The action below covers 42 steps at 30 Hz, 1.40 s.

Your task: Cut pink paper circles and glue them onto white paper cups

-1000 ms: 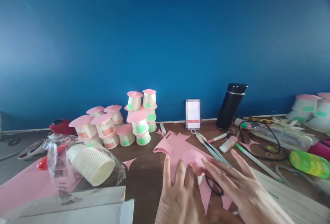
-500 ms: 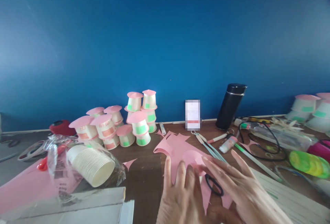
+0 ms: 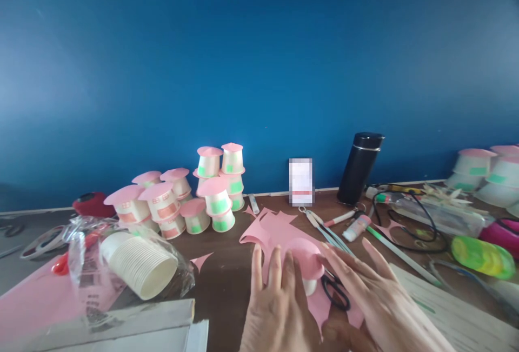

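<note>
A white paper cup with a pink paper roof [image 3: 307,259] stands between my hands on cut pink paper [image 3: 279,227]. My left hand [image 3: 279,306] lies to its left with fingers stretched and apart, the index finger close against the roof. On the other side, my right hand [image 3: 375,295] has its fingers extended, their tips at the roof's right edge; whether they press on it I cannot tell. Scissors with black handles [image 3: 336,291] lie beside the cup, partly under the right hand. Much of the cup's lower part is hidden.
Roofed cups [image 3: 194,214] stand stacked at the back left. A bag of nested paper cups [image 3: 140,263] lies before them. A black flask [image 3: 360,168] stands behind a glue bottle [image 3: 357,228]. A green bottle [image 3: 482,257] and cables are on the right.
My left hand has shifted slightly left and its fingers have spread. The roofed cup between the hands shows more clearly. The whole view has shifted a little.
</note>
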### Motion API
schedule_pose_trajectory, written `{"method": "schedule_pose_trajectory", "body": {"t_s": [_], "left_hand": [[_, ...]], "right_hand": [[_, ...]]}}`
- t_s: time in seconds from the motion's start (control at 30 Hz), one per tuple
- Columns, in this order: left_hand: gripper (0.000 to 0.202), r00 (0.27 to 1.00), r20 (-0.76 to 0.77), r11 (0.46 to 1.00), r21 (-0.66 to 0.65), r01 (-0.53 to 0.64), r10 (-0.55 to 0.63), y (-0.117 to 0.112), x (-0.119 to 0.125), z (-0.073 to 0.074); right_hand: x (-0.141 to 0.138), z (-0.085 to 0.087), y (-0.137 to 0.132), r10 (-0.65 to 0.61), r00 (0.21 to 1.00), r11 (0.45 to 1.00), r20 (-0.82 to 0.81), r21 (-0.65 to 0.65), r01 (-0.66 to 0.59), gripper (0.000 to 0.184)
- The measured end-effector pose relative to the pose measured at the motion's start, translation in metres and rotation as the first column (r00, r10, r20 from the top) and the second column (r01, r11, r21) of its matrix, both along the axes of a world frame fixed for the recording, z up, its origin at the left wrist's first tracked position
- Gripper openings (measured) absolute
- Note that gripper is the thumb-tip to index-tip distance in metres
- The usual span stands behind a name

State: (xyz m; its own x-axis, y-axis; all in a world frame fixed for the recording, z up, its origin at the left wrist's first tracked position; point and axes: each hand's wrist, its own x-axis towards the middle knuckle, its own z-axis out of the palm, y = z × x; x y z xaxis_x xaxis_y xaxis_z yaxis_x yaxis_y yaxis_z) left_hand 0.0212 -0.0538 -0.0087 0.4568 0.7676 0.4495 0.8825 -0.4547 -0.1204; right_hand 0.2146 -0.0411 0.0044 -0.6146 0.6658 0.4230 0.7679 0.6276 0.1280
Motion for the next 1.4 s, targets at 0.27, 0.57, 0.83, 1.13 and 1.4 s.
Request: {"method": "schedule_pose_trajectory", "body": {"t_s": [0.27, 0.57, 0.83, 1.13, 1.4], "left_hand": [[0.068, 0.998, -0.028, 0.999, -0.017, -0.049, 0.048, 0.002, -0.002, -0.001], [0.062, 0.998, -0.018, 0.997, -0.057, -0.053, 0.052, 0.003, -0.001, 0.006], [0.057, 0.99, -0.137, 0.991, -0.131, -0.03, 0.012, 0.016, -0.011, 0.02], [0.046, 0.983, -0.181, 0.991, -0.123, -0.045, 0.023, 0.019, -0.008, 0.019], [0.052, 0.996, -0.039, 0.995, 0.053, -0.079, 0.081, 0.032, -0.007, -0.005]], "right_hand": [[-0.006, 0.006, -0.002, -0.013, 0.999, 0.999, -0.052, 0.034, 0.014, 0.083], [-0.007, 0.002, -0.003, -0.002, 1.0, 1.0, -0.03, -0.025, 0.001, 0.086], [-0.008, -0.011, 0.001, -0.035, 0.991, 0.999, -0.126, -0.034, 0.031, 0.09], [-0.01, -0.014, 0.005, -0.047, 0.989, 0.995, -0.141, -0.094, 0.034, 0.092], [-0.024, -0.007, 0.015, -0.096, 0.986, 0.977, -0.137, -0.203, 0.067, 0.083]]}}
